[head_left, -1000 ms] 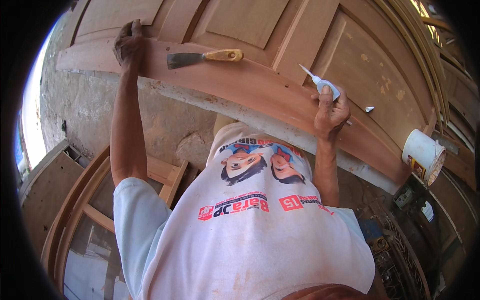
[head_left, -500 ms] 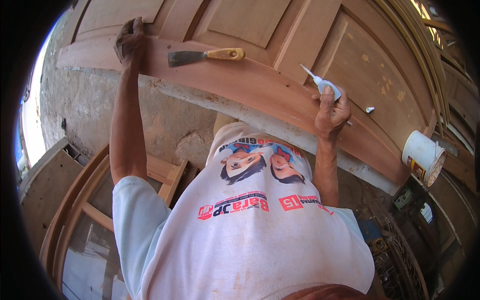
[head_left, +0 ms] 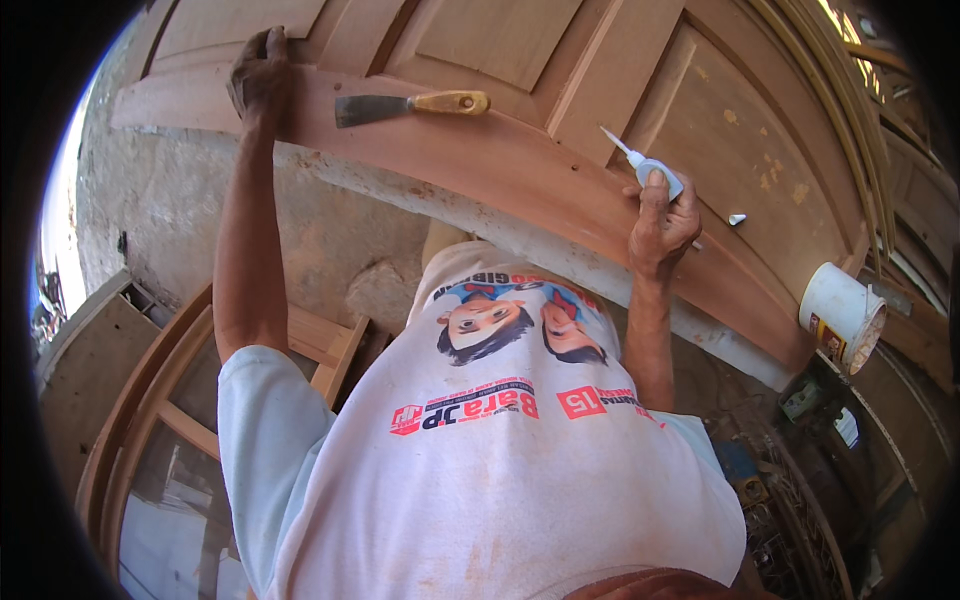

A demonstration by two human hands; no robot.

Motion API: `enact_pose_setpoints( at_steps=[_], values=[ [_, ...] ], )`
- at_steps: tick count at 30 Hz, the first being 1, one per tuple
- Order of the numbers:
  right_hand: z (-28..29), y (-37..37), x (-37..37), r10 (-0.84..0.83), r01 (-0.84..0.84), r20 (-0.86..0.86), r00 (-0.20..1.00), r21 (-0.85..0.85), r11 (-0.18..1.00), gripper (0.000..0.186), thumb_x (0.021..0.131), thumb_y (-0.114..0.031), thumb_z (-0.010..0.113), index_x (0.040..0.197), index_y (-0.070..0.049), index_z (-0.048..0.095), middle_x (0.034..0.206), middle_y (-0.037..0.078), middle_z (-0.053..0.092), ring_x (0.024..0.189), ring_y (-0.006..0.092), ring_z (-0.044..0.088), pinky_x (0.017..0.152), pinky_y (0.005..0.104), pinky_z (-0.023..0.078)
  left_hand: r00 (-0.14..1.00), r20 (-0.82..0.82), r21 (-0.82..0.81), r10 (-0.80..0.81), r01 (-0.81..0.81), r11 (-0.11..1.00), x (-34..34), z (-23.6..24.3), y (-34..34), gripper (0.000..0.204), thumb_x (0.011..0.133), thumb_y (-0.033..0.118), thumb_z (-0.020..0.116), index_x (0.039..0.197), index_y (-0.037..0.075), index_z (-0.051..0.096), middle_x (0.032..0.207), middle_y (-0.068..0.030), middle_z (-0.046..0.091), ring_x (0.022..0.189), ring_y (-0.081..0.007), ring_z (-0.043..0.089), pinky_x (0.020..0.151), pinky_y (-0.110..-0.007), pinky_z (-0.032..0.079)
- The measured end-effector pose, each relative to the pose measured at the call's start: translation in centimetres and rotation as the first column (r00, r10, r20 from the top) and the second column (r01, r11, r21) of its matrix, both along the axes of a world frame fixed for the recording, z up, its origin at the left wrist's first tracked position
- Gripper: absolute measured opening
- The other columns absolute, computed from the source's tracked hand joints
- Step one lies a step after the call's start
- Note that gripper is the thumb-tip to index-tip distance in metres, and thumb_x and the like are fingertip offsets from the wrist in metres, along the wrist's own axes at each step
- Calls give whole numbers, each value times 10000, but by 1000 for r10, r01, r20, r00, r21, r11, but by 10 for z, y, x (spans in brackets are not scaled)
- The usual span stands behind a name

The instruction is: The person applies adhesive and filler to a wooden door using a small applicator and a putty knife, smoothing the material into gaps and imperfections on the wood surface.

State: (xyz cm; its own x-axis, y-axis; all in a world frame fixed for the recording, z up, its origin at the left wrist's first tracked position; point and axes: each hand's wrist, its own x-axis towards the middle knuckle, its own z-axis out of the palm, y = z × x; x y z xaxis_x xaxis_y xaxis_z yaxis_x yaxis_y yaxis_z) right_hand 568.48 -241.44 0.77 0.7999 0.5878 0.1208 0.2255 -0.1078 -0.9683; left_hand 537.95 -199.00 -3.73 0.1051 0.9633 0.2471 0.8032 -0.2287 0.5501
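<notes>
My left hand (head_left: 262, 75) rests on a panelled wooden door (head_left: 500, 140) at upper left, fingers curled together by the edge of a panel; what they hold, if anything, is hidden. My right hand (head_left: 662, 230) grips a small white glue bottle (head_left: 660, 174), thumb on it, its long thin nozzle pointing up-left over the door. A putty knife (head_left: 445, 103) with a wooden handle lies on the door between my hands. A small white cap (head_left: 737, 219) lies on the panel right of the bottle.
A white bucket (head_left: 835, 312) with beige contents sits tilted at the door's right end. Below left is a curved wooden frame (head_left: 185, 425). A concrete floor (head_left: 170, 210) shows beyond the door. Metalwork (head_left: 780, 520) and stacked boards (head_left: 915, 200) are on the right.
The view and my body have shifted very slightly, and my left hand appears a little higher in the picture. Both hands keep much the same pose.
</notes>
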Motion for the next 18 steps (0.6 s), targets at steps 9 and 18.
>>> enact_pose_setpoints(
  at_steps=[9, 18],
  values=[
    [15, 7, 6, -11, 9, 51, 999, 30, 999, 186, 1011, -128, 663, 1016, 57, 653, 867, 70, 696, 706, 101, 661, 657, 256, 538, 1000, 19, -36, 1, -1, 999, 3, 6, -7, 453, 1007, 510, 587, 1241, 163, 759, 1191, -108, 765, 1126, -268, 711, 986, -365, 514],
    [20, 11, 15, 76, -40, 245, 967, -150, 988, 187, 1003, -159, 675, 1004, 28, 677, 736, 34, 674, 636, 76, 601, 597, 243, 495, 996, 90, 39, 23, -27, 999, 21, 28, -23, 363, 1019, 330, 628, 1151, 11, 741, 1089, -229, 754, 1034, -361, 725, 925, -419, 551]
  ],
)
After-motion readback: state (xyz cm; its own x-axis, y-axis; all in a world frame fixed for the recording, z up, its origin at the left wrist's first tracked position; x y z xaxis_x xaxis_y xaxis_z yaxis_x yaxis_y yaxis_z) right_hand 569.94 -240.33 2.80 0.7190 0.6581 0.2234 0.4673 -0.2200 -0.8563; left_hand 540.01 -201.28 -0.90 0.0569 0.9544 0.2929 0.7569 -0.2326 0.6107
